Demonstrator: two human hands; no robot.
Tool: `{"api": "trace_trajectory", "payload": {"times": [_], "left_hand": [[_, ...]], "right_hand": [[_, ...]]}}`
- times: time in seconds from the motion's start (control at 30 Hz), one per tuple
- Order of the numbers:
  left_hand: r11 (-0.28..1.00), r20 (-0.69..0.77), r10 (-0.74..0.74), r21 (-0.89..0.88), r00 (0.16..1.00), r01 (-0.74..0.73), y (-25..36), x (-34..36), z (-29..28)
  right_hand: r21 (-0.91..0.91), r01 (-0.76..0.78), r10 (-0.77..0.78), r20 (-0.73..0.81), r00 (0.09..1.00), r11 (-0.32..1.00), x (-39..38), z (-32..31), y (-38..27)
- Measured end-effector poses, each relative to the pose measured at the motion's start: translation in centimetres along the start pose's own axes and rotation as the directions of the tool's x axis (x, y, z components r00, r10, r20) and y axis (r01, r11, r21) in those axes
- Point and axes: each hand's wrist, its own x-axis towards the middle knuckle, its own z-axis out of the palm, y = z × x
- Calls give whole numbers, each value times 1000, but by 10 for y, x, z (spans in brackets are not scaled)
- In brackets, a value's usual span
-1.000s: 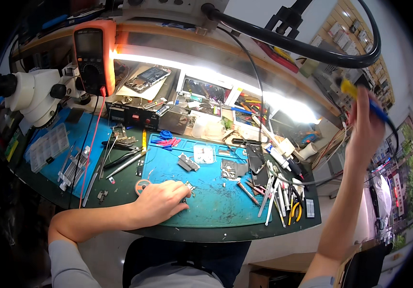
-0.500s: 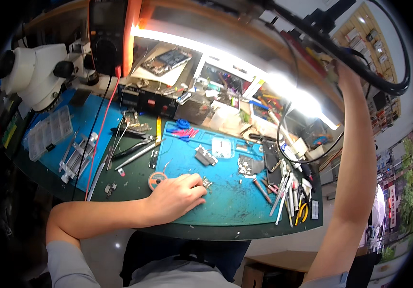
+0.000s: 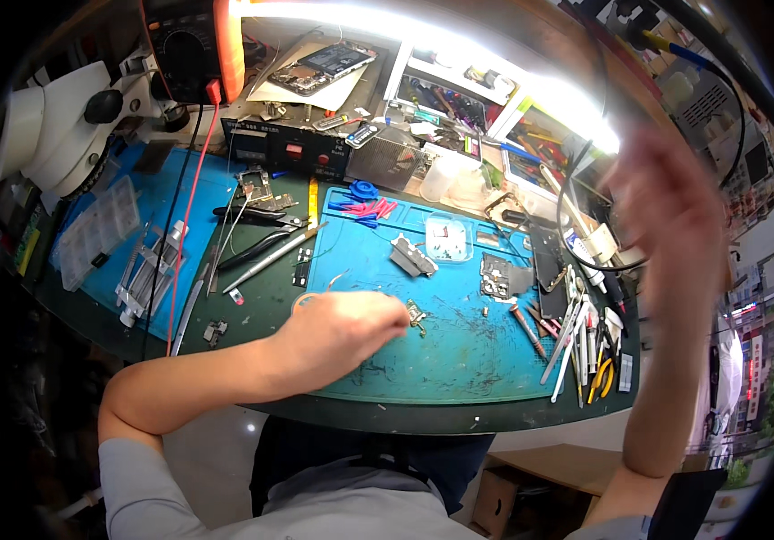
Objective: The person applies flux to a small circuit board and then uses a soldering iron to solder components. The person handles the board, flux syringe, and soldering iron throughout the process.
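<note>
My left hand (image 3: 342,331) is over the near middle of the blue mat (image 3: 459,373), its fingers curled together. Whatever they may pinch is hidden. Right by its fingertips lies a small gold-green circuit board piece (image 3: 416,314). An orange spool (image 3: 304,302) peeks out behind that hand, mostly covered. My right hand (image 3: 670,193) is raised at the right, in front of the lamp-lit shelf, and smeared by motion, so its fingers cannot be read. Farther back on the mat are a grey metal part (image 3: 413,256) and a clear small box (image 3: 449,238).
Tweezers, pens and yellow-handled pliers (image 3: 601,382) crowd the mat's right side. A black cable (image 3: 576,243) loops there. At left stand a microscope (image 3: 63,126), a multimeter (image 3: 190,54) with hanging leads, a clear compartment box (image 3: 99,232) and a metal clamp fixture (image 3: 153,274).
My right hand has come down from high at the upper right and blurs. The left hand has lifted slightly, with its fingers drawn together. The view has shifted a little.
</note>
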Motion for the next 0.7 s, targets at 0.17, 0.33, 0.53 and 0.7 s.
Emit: {"api": "trace_trajectory", "payload": {"times": [0.17,0.33,0.53,0.7], "left_hand": [[966,-59,-189,-189,980,175,0,25,-22],[810,-25,-452,-430,892,399,-11,22,-24],[670,99,-525,-564,845,482,-2,25,-31],[579,149,-567,-628,810,520,3,27,-31]], "right_hand": [[-466,192,28,426,904,864,-73,86,61],[-425,104,115,460,880,899,-83,125,76],[-144,-110,168,504,847,983,-81,123,83],[232,-282,193,345,919,931,-81,118,92]]}}
